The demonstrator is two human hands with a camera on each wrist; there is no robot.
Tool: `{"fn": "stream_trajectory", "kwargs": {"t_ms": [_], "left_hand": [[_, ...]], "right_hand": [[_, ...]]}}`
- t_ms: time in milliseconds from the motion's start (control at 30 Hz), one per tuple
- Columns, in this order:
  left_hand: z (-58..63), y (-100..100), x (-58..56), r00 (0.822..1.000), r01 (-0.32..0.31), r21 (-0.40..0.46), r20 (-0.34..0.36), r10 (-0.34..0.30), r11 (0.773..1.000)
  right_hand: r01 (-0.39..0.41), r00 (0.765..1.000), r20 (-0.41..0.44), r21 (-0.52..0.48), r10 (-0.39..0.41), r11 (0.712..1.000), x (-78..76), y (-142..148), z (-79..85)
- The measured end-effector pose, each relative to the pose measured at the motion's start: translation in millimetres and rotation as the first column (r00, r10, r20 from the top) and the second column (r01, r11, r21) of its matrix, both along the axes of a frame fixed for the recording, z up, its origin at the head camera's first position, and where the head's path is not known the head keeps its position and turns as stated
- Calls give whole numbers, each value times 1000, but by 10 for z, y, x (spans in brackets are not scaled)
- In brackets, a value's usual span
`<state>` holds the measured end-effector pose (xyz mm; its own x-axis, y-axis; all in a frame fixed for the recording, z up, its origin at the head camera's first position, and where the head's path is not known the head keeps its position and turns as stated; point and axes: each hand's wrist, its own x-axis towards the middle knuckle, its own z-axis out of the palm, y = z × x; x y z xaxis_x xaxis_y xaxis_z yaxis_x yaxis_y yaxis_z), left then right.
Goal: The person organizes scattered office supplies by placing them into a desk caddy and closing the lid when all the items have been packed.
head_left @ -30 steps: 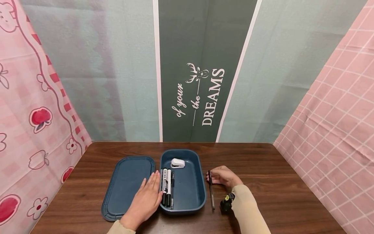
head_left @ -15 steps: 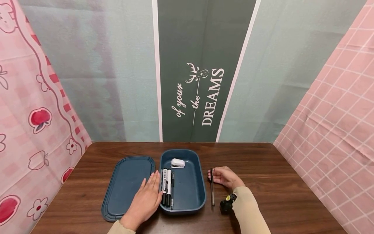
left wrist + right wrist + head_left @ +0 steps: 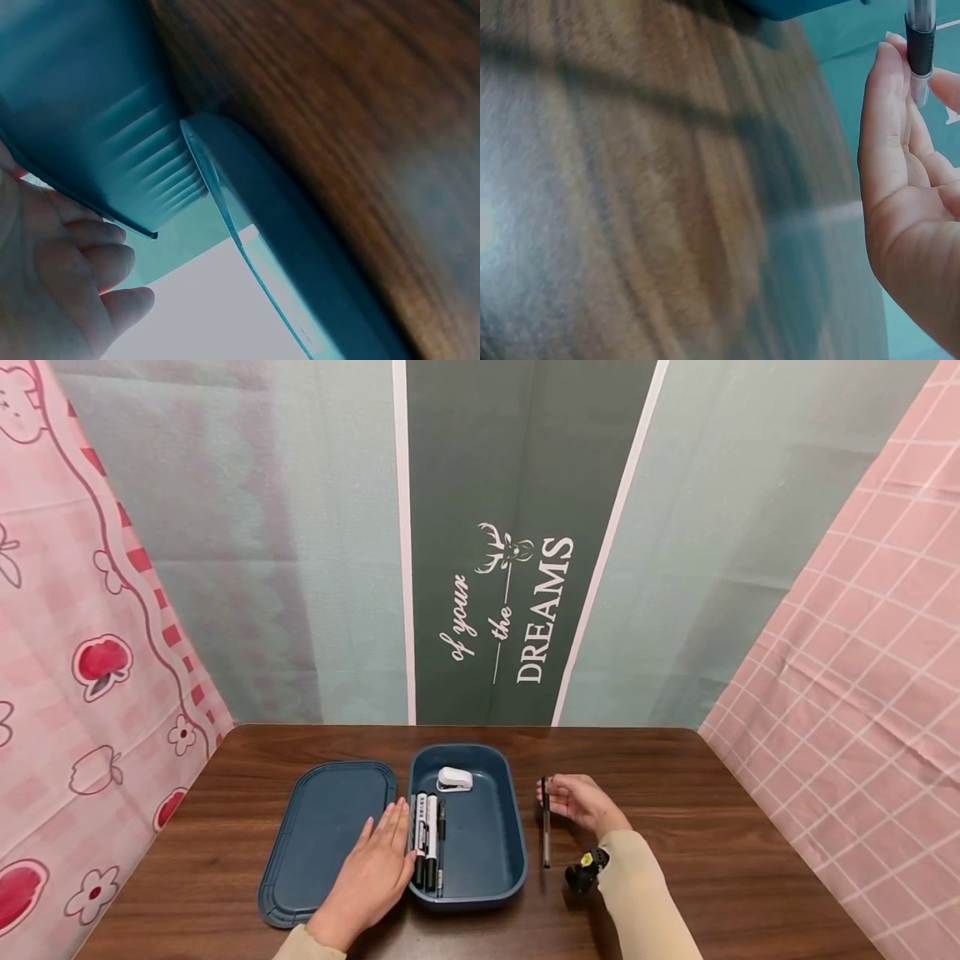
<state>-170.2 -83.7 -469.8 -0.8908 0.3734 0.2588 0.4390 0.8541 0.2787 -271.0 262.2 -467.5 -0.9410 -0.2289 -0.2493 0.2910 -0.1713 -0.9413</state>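
My right hand [image 3: 581, 802] pinches a gel pen [image 3: 547, 839] near its black end, just right of the blue box [image 3: 483, 856]. In the right wrist view, the pen [image 3: 920, 45] shows a clear barrel, a black grip and a clear tip between thumb and fingers. Straight-fingered, my left hand [image 3: 375, 864] rests along the box's left rim; the left wrist view shows those fingertips at the rim, by the ribbed wall [image 3: 142, 150]. Inside the box lie two white-and-black markers [image 3: 426, 839], a slim black pen [image 3: 441, 860] and a small white stapler [image 3: 454, 779].
The blue lid [image 3: 337, 835] lies flat on the wooden table [image 3: 660, 810], left of the box and partly behind my left hand. A green curtain [image 3: 487, 460] hangs along the table's far edge, with pink cloths [image 3: 862, 693] at both sides.
My right hand has moved slightly away from me and to the right, carrying the pen along and turning it more upright in the head view. The left hand and the box have stayed put.
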Motion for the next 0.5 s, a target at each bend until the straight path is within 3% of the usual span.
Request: {"fn": "stream_trajectory", "kwargs": {"t_ms": [233, 500], "left_hand": [[-9, 5, -13, 1000, 4, 7, -3, -4, 1000], [-6, 4, -6, 1000, 5, 2, -24, -5, 1000]], "right_hand": [[-2, 1000, -1, -17, 2, 1000, -20, -68, 76], [3, 999, -35, 42, -1, 999, -59, -230, 188]]}}
